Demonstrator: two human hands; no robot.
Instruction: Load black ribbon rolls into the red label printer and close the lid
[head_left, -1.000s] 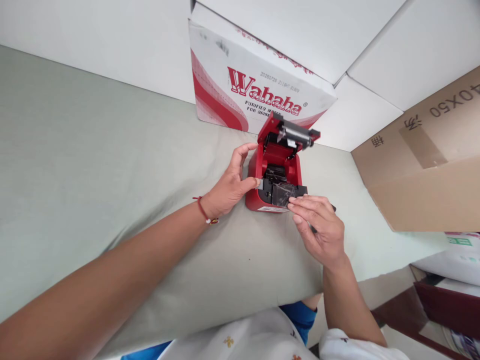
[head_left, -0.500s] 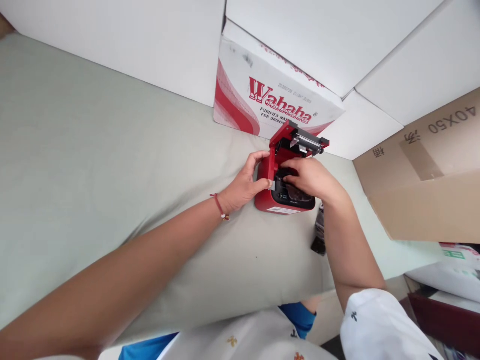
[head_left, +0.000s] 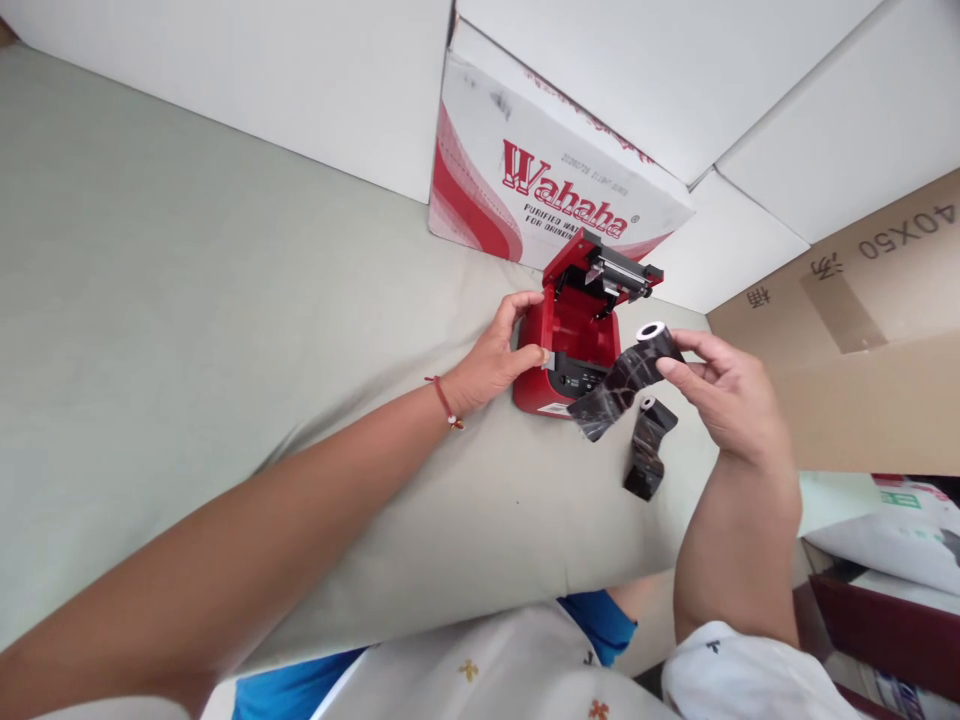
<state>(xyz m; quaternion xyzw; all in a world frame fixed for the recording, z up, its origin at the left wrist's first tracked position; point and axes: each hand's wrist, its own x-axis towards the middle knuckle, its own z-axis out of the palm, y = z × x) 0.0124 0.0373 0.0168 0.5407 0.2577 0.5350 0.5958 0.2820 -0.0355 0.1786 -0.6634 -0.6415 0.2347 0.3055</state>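
Note:
A small red printer (head_left: 581, 330) stands on the pale green cloth with its lid (head_left: 615, 268) raised and its red inside showing. My left hand (head_left: 491, 365) grips the printer's left side, thumb on the near upper edge and fingers by the lid hinge. Between thumb and fingers of my right hand (head_left: 739, 395) is a black ribbon roll (head_left: 660, 350) with a white core, held just right of the printer. A loose tail of ribbon hangs from it toward the printer's front. Below it, a second black ribbon roll (head_left: 646, 465) lies on the cloth, partly unrolled.
Behind the printer stands a white and red Wahaha water carton (head_left: 480, 150), against larger white boxes (head_left: 667, 70). A brown cardboard box (head_left: 862, 340) stands at the right. Below it are a white bag (head_left: 892, 540) and a dark red drawer or shelf (head_left: 877, 620).
My right hand has come out of the printer and moved right, carrying the ribbon roll with its tail trailing. My left hand stays on the printer. The second roll now shows more fully.

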